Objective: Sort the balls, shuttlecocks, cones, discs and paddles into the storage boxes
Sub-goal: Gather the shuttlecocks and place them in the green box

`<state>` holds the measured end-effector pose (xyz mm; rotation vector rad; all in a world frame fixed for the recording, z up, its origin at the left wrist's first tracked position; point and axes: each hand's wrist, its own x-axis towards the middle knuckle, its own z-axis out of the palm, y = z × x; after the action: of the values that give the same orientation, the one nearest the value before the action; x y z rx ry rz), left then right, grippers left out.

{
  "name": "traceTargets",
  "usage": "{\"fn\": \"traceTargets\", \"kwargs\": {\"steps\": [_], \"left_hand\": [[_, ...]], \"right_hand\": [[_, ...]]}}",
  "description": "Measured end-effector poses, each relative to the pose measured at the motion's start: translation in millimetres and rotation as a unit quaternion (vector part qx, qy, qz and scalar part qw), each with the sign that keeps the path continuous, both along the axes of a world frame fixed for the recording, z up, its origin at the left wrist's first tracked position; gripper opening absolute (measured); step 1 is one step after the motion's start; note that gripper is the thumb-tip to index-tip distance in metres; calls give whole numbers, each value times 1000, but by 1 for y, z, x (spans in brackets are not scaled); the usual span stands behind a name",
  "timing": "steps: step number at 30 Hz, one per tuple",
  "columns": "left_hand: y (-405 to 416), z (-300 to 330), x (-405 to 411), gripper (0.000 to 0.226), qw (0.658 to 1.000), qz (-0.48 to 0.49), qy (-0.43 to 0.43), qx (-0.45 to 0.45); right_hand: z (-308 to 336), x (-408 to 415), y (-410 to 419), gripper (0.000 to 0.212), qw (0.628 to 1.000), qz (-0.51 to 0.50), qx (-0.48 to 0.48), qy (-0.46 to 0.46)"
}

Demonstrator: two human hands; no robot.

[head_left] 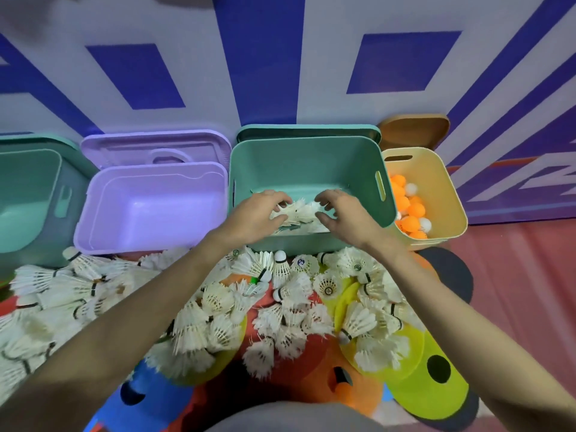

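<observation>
Head view shows both hands inside the green box (307, 169): the left hand (254, 215) and right hand (349, 213) have curled fingers closed around a bunch of shuttlecocks (299, 213), white and feathery, held just above others lying on the box bottom. More shuttlecocks, a loose pile (193, 319) with white feather skirts, rounded cork tips and dark bands, cover the red floor (514, 275) in front of the boxes and under both forearms. Among them lie flat yellow discs (430, 388) with a round hole, an orange cone (349, 391) and a blue cone (146, 397), partly buried by feathers. Left of the green box stands a smooth purple box (149, 210), its lid propped behind; further left, another teal box (28, 198). To the right, a yellow box (436, 194) holds orange and white balls (411, 210).
</observation>
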<state>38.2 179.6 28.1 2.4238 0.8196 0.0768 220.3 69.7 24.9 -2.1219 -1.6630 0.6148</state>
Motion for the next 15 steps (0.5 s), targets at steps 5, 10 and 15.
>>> {"fn": "traceTargets", "kwargs": {"steps": [5,10,15], "left_hand": [[-53,8,-30,25,995,-12,-98,-14],[-100,-18,-48,37,999,-24,-9,-20],[-124,-50,-39,70,995,26,97,-17]], "right_hand": [[15,-21,-71,19,991,-40,125,36],[-9,-27,-129,16,992,-68,101,20],[-41,-30,-173,24,996,-86,-15,-3]]}}
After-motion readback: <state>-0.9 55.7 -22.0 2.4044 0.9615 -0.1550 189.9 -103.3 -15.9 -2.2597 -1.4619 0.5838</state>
